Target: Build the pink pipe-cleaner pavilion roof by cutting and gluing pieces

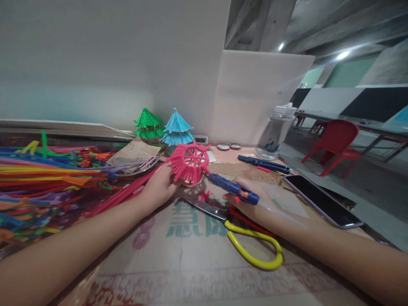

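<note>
My left hand [162, 182] is closed on the lower left edge of a pink pipe-cleaner piece [188, 170], a round frame with spokes and a fringe of short stems. In my right hand [247, 195] is a blue glue gun [232, 187], its tip touching or very near the right edge of the pink piece. A clear glue stick [283, 214] trails from behind the tool. Below the hands lie scissors with yellow handles [277, 255], on a printed cardboard sheet [178, 259]. Long pink pipe cleaners [111, 202] run under my left wrist.
Piles of coloured pipe cleaners [38, 182] fill the left side. Behind stand a green cone-roofed piece [147, 123] and a blue one [176, 127]. At right are a water bottle [272, 136], dark blue tweezers-like tool [264, 163] and phone [321, 199]. A red chair [338, 136] stands beyond.
</note>
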{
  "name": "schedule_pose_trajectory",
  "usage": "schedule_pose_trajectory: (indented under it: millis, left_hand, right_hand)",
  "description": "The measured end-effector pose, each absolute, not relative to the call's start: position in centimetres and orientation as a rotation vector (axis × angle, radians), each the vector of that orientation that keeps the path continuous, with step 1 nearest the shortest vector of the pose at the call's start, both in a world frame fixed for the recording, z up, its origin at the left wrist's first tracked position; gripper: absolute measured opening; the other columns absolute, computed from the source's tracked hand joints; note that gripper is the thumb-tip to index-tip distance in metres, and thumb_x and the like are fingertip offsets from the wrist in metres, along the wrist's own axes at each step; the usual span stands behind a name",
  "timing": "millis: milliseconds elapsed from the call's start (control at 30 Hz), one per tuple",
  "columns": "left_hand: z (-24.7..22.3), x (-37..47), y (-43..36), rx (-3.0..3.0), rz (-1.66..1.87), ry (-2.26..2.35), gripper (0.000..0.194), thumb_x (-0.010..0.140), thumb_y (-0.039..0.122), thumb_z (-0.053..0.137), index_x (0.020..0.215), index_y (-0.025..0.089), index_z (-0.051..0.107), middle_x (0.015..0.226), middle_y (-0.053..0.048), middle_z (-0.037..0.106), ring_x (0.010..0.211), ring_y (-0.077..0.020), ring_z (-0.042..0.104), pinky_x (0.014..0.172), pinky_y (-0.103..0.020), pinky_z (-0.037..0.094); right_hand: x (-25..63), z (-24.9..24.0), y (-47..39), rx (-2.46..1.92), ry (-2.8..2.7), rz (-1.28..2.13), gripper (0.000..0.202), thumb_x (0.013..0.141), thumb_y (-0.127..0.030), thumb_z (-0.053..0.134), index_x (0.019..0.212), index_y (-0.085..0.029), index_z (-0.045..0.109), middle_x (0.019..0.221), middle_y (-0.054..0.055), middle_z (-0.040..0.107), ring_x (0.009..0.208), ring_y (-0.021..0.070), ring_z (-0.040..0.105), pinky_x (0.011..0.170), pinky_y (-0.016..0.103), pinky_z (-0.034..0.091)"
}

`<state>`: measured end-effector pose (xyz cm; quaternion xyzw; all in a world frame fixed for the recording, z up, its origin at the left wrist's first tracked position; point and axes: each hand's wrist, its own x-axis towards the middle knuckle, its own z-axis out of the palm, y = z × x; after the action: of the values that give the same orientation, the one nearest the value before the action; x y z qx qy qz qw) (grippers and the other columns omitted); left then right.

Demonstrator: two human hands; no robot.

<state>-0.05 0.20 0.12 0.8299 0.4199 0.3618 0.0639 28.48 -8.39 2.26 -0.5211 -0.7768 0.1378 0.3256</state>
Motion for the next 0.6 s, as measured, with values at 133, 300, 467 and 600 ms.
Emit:
schedule_pose_trajectory:
  millis: [133,300,467,600]
  left_hand:
    - [-0.2,-0.1,0.5,2.435,1.09,1.308,0.035,0.09,0.037,0.051,0.116,0.015,0.06,0.113,-0.014,0.065,0.109,-0.0309,0.061,0.097,-0.048,0.048]
    - [-0.2,-0.2,0.6,2.432,1.103,1.35,0.033,0.089,0.038,0.055,0.113,0.017,0.06,0.109,-0.013,0.066,0.107,-0.0305,0.061,0.095,-0.045,0.048]
    - [-0.3,-0.2,0.5,2.465,1.084,1.314,0.033,0.092,0.042,0.051,0.111,0.017,0.06,0.107,-0.013,0.066,0.105,-0.0301,0.061,0.094,-0.045,0.048]
    - [-0.3,-0.2,0.6,2.465,1.081,1.309,0.033,0.092,0.043,0.049,0.108,0.017,0.06,0.107,-0.014,0.066,0.105,-0.0304,0.061,0.095,-0.046,0.047]
  right_hand:
    - [28.1,2.6,-8.9,-1.321,-2.016,0.403,0.014,0.082,-0.037,0.065,0.084,-0.024,0.06,0.073,-0.001,0.065,0.061,0.0161,0.058,0.053,0.026,0.043]
    - [28.4,5.0,-8.0,-1.166,-1.717,0.442,0.028,0.091,-0.048,0.053,0.083,-0.022,0.06,0.077,0.002,0.068,0.07,0.0174,0.063,0.065,0.029,0.051]
    - [30.3,7.1,-1.9,-1.351,-1.779,0.412,0.038,0.092,-0.05,0.051,0.086,-0.018,0.071,0.086,0.007,0.074,0.083,0.0211,0.068,0.072,0.029,0.05]
    - [30.9,6.4,4.6,-1.614,-1.837,0.294,0.029,0.08,-0.044,0.07,0.084,-0.015,0.073,0.08,0.008,0.074,0.081,0.0248,0.068,0.071,0.029,0.048]
